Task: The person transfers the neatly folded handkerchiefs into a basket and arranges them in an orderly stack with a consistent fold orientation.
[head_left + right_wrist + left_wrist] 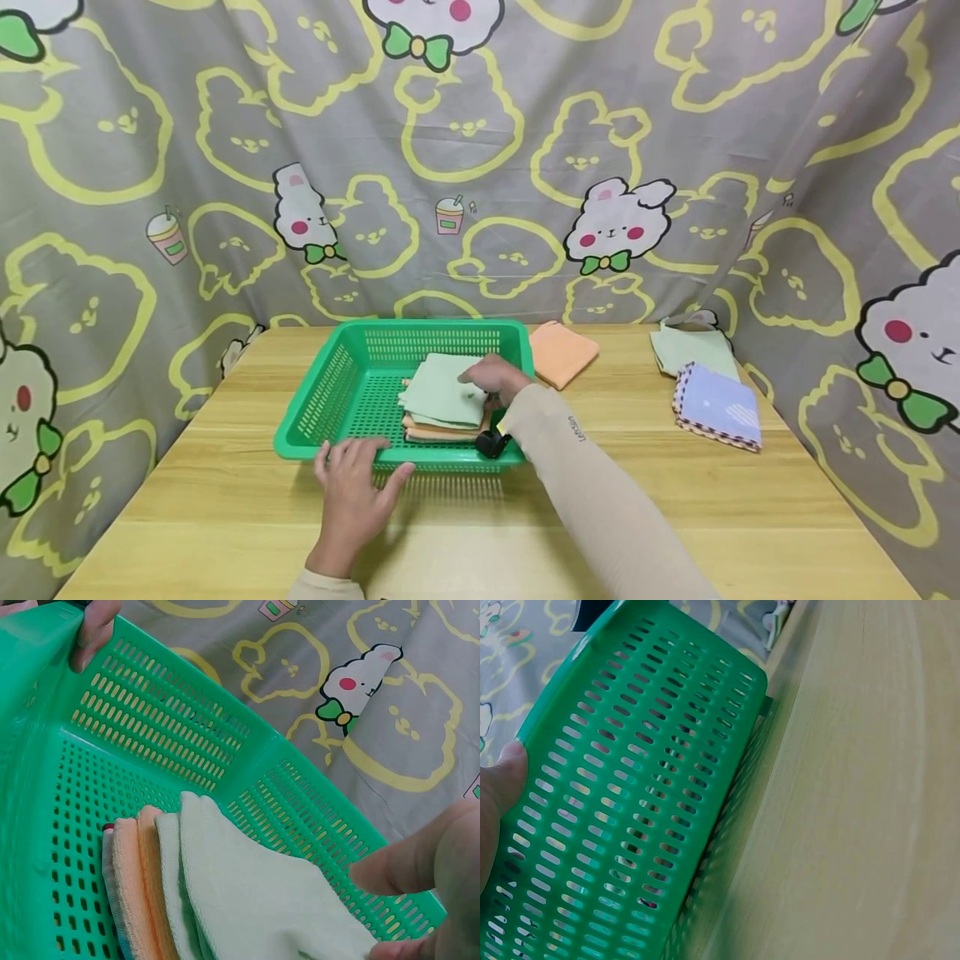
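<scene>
A green plastic basket (pixel 315 375) with slotted walls stands on the table. My left hand (pixel 356 492) grips its near rim, fingers hooked inside and thumb outside; in the right wrist view those fingers (pixel 94 637) curl over the rim. Inside, towards the right, lies a stack of folded towels: light green towels (pixel 442 387) on top, orange towels (pixel 442 429) and a greyish one below. My right hand (pixel 495 377) is at the stack's right side, touching the top green towel. In the right wrist view its thumb and finger (pixel 397 866) stand apart, with a gap between their tips.
A folded orange towel (pixel 564 354) lies just right of the basket's back corner. Farther right, a blue towel with a checked edge (pixel 716 408) partly overlaps a light green towel (pixel 693 346). A patterned curtain (pixel 480 167) hangs behind the wooden table (pixel 637 467).
</scene>
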A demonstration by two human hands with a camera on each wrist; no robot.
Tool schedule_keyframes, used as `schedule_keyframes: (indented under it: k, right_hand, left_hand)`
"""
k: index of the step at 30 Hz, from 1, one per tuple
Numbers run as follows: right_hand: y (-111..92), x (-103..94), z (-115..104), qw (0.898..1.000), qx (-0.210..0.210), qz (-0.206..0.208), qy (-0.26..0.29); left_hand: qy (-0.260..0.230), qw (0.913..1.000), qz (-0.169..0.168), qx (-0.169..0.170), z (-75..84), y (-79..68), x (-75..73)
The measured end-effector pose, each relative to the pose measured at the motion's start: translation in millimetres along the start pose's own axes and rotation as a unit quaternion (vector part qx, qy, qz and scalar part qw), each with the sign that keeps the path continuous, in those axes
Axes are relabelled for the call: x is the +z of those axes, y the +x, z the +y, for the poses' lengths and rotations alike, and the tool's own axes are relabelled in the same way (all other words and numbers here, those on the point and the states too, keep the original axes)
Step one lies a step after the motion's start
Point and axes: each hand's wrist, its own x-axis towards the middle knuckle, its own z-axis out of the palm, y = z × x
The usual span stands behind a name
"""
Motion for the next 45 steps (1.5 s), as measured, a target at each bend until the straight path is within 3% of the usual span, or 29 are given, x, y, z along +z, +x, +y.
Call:
schedule_keyframes:
  k: [23, 29, 36, 45]
  right_hand:
    - [-0.3, 0.3, 1.4, 1.000, 0.000, 0.008, 0.019]
    - [-1.4, -1.5, 2.3, 1.000, -0.006, 0.008, 0.000]
    - [4.4, -5.2, 1.4, 0.998, -0.001, -0.003, 0.060]
    - [7.0, -5.4, 3.8, 0.998, -0.018, 0.007, 0.065]
  left_hand:
    - [-0.002, 1.0000, -0.004, -0.004, -2.3, -1.0, 1.5]
    - [-0.003, 1.0000, -0.002, -0.001, -1.9, -0.6, 0.6]
    - [-0.002, 1.0000, -0.001, 0.000, -1.7, 1.7, 0.9]
    - [0.000, 1.0000, -0.005, -0.001, -1.5, 0.9, 0.4]
